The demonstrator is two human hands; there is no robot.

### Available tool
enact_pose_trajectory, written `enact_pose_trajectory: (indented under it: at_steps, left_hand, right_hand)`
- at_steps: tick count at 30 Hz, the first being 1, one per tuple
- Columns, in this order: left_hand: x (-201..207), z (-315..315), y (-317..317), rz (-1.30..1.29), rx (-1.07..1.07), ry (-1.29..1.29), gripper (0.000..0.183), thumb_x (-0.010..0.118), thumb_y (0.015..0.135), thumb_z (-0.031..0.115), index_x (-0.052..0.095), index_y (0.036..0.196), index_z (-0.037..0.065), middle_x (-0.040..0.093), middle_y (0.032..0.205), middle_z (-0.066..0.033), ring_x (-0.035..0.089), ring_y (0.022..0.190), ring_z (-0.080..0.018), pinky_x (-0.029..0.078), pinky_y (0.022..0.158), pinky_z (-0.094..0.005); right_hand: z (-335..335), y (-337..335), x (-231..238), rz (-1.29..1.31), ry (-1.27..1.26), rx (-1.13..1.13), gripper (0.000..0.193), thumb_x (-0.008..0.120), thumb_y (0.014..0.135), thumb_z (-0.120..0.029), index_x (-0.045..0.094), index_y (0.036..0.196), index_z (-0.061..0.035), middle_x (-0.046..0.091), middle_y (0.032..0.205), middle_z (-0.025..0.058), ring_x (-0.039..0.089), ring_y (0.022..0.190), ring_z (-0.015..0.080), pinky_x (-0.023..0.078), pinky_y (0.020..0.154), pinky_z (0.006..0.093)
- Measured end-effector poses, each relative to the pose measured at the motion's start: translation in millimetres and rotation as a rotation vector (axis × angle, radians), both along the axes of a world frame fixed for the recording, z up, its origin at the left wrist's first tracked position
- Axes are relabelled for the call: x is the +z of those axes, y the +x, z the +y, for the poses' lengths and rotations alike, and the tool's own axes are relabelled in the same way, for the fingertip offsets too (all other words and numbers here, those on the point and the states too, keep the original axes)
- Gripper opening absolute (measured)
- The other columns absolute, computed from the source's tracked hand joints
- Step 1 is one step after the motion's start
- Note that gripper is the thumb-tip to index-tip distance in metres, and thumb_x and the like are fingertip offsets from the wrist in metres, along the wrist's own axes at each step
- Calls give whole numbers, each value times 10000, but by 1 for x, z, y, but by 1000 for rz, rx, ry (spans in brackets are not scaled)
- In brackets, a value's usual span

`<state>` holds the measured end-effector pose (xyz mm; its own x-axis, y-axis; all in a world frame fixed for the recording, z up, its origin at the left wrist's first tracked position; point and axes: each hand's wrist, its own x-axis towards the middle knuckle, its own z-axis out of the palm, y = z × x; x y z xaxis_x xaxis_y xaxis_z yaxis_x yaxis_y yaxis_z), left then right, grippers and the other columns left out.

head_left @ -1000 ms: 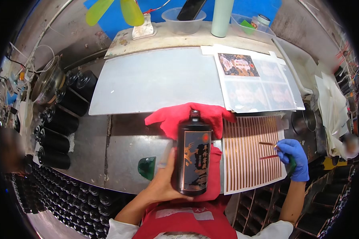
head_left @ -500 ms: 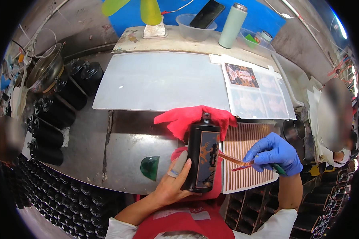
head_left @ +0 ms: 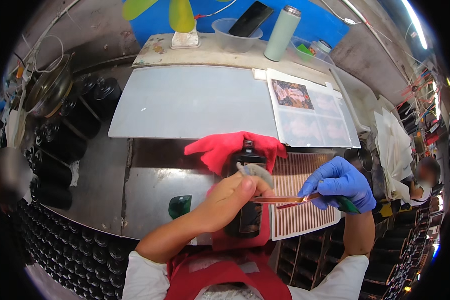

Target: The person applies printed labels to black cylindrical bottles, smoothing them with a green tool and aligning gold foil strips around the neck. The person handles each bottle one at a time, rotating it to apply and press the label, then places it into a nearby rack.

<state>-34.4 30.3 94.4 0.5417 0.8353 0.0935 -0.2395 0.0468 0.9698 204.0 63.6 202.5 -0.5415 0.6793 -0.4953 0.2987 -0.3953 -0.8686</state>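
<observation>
Red cloth [head_left: 220, 147] and striped sheet [head_left: 305, 220] flank the dark bottle [head_left: 246, 220].

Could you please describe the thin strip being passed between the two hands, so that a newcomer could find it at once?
Start at the red cloth bunched in the middle of the grey metal workbench; just below it stands a dark glass bottle. Across the bottle's front runs a narrow copper-coloured strip, pinched between the bare left hand and the blue-gloved right hand. Unlike the striped sheet beneath, it is single and lifted.
</observation>
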Motion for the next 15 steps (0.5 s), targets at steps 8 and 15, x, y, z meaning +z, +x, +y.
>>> enact_pose_trajectory:
  at_steps: [8, 15]
  left_hand:
    - [-26, -1, -10, -21, 317, -154, 115, 642, 852, 82, 656, 916, -13, 647, 854, -36, 585, 774, -88, 448, 687, -222]
    - [-53, 15, -6, 17, 614, -86, 36, 675, 791, -9, 649, 815, -1, 607, 754, -31, 541, 650, -78, 419, 576, -209]
  right_hand:
    - [13, 13, -48, -122, -27, -125, 226, 707, 762, -140, 692, 921, 19, 597, 628, 41, 510, 503, 47, 363, 432, 164]
    - [26, 3, -85, -134, -3, -295, 163, 717, 757, -149, 668, 820, -8, 592, 626, 18, 499, 504, 33, 362, 449, 163]
